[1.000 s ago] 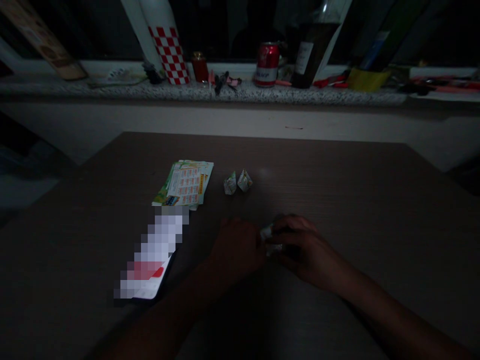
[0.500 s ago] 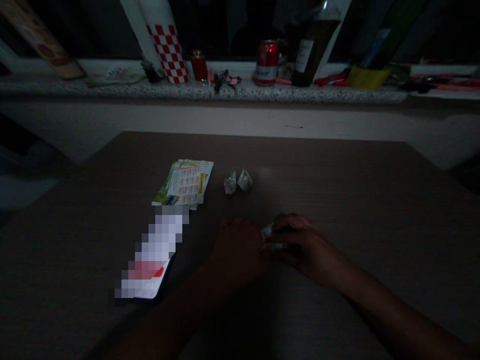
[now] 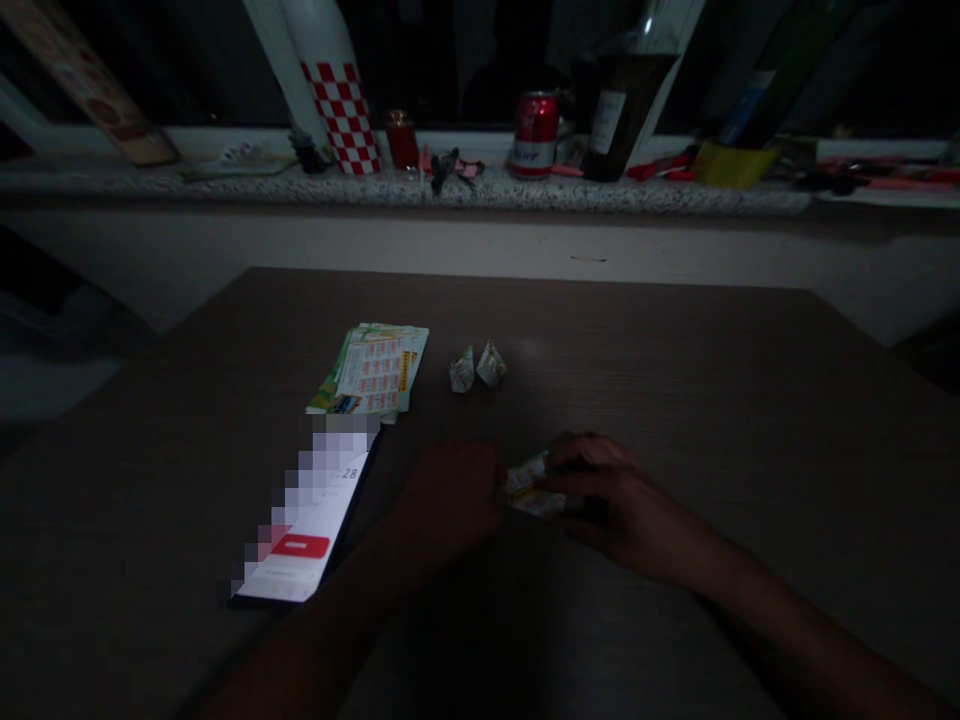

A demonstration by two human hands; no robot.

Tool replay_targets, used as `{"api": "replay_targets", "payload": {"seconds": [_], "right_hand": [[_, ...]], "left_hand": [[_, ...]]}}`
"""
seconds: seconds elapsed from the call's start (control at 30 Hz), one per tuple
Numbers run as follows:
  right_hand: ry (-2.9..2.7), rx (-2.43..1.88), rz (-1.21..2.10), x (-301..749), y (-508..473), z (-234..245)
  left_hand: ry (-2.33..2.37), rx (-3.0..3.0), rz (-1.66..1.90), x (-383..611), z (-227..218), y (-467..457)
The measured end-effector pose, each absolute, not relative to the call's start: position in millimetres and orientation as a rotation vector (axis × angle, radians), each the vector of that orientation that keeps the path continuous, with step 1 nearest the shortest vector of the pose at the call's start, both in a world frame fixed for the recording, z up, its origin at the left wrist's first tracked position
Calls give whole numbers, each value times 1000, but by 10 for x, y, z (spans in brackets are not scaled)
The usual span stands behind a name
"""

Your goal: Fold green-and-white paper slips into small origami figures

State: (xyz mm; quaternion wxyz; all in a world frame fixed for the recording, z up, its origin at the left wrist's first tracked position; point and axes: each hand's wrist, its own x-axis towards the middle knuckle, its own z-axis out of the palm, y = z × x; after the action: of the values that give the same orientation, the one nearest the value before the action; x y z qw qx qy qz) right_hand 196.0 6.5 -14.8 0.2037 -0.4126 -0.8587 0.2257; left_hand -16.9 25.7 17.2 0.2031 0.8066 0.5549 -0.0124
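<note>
With the fingers of our right hand [image 3: 626,505] we are holding a small printed paper [image 3: 523,492] by its right side, one finger crossing its face. Our left hand [image 3: 454,495] is resting curled, knuckles up, its fingertips meeting the paper's left edge; the hand itself and the dim light are hiding whether those fingers are gripping or only pressing, so we cannot tell. The paper is lying between our two sets of fingers, on the table [image 3: 675,380] or just above it; we are not making out which.

We are judging the step in hand to be two-handed working of this one paper. The next move, as we are reading it, is calling for a light, steady pinch from both sides, since a thin sheet is probably slipping or creasing easily.

Ahead of the left fingers, a small folded piece [image 3: 462,371] and a second folded piece [image 3: 492,366] are sitting just beside each other. Farther out to the left of them, a loose stack of printed cards [image 3: 375,370] is lying flat, and left of the left fingers a phone [image 3: 292,580] is glowing. Well beyond all our fingers, a speckled windowsill [image 3: 480,198] is carrying a checked bottle [image 3: 345,115], a red can [image 3: 535,140] and a dark bottle [image 3: 626,110].
</note>
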Motion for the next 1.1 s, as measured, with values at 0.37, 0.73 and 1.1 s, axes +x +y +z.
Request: {"api": "replay_targets", "payload": {"seconds": [0.37, 0.73, 1.1], "right_hand": [[-2347, -882, 680, 2004, 140, -113], [-2210, -728, 337, 1966, 39, -19], [-2276, -750, 169, 1945, -65, 46]], "left_hand": [[1160, 2470, 409, -178, 79, 139], [1052, 2524, 791, -128, 81, 60], [920, 2704, 987, -85, 162, 42]]}}
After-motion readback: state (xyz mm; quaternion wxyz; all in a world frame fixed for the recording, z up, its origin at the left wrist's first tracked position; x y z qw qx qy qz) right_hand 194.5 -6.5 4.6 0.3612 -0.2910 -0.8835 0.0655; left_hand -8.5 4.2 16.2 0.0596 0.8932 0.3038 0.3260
